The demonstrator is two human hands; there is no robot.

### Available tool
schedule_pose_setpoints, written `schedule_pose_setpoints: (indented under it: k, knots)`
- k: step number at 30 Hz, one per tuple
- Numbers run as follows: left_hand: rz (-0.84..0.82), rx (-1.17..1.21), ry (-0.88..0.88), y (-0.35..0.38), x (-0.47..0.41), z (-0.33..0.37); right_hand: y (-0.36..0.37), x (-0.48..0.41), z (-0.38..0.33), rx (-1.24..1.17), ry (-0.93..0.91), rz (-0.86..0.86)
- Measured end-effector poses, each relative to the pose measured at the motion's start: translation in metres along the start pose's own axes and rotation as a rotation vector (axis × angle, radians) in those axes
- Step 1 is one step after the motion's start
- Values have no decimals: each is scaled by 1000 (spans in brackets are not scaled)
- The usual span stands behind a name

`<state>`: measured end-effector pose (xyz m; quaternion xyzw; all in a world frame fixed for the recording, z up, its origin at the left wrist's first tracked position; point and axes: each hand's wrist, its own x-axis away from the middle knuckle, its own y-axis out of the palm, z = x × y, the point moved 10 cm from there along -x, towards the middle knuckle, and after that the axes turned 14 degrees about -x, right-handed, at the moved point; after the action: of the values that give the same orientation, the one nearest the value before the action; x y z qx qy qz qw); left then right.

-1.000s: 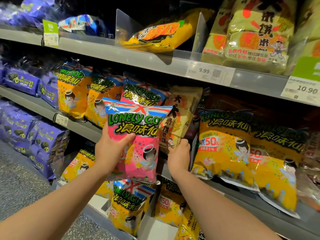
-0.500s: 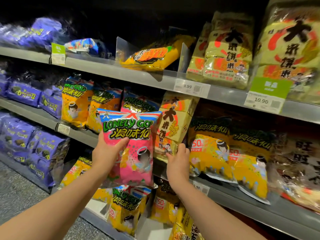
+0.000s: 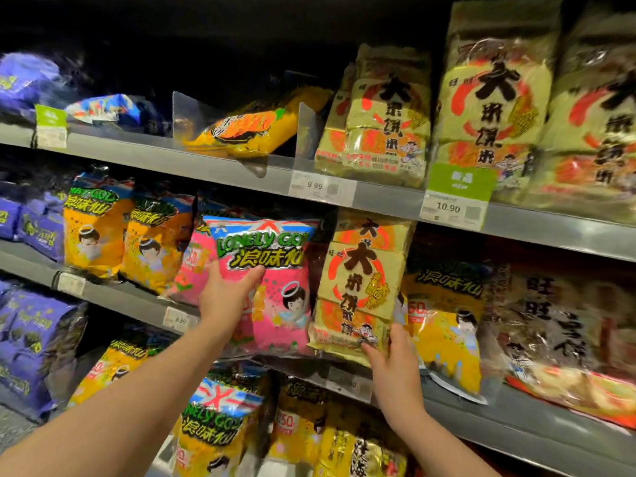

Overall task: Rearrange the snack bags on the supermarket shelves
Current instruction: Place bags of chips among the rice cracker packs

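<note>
Grey metal shelves, three tiers in view, price strips on the front rails. Top tier R: big gold rice-cracker packs upright, side by side, red rings + black characters. Mid tier far R: clear packs w/ black characters. L edge, mid + low tiers: purple bags in rows. Mid tier R of centre: yellow bags w/ "50" sticker, just beside the gold rice-cracker bag. Mid tier L: orange bags upright, haloed cartoon figure on front. Low tier centre: more yellow bags, blurred. Top tier centre: yellow-orange bag lying on its side btwn two clear dividers. Gold rice-cracker bag stands mid tier, centre, approx. upright, base at the shelf's front edge. R hand pinches its lower R corner, thumb on the front, fingers round the side edge. Pink bag, "LONELY GOD" print, is held upright in front of mid tier, just L of the gold bag; touching or not, can't tell. L hand grips it at its L side, thumb across the front under the lettering, fingers behind, hidden. Second pink bag partly hidden behind it, L side. Price tags: 10.90 tag w/ green header; 9.99 tag, both on top rail.
</note>
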<state>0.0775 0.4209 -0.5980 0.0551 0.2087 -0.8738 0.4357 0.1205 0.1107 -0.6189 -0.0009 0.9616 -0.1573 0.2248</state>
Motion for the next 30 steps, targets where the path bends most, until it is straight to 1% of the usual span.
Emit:
schedule_pose_setpoints:
  k: [4,8,14,23,25,28,29,30]
  knots:
    - [2,-58,5,24,-4,24,-12,-8,13,-29,-5,27]
    - [32,-72,-27,30,-15,11,-17,-13,17,-66,-46,41]
    - [58,-58,64,39,-30,21,-15,-13,19,-92,-65,36]
    - [88,-76,68,39,-52,20,-14,-12,24,-78,-52,56]
    - [97,-24,69,41,-55,20,-14,-12,23,-105,-53,58]
    - [185,180,34,38,-62,19,-13,-13,23,-123,-52,61]
    - [204,193,26,37,-65,19,-13,-13,23,-127,-51,64]
    - [199,143,39,39,-67,20,-13,-13,24,-127,-48,67]
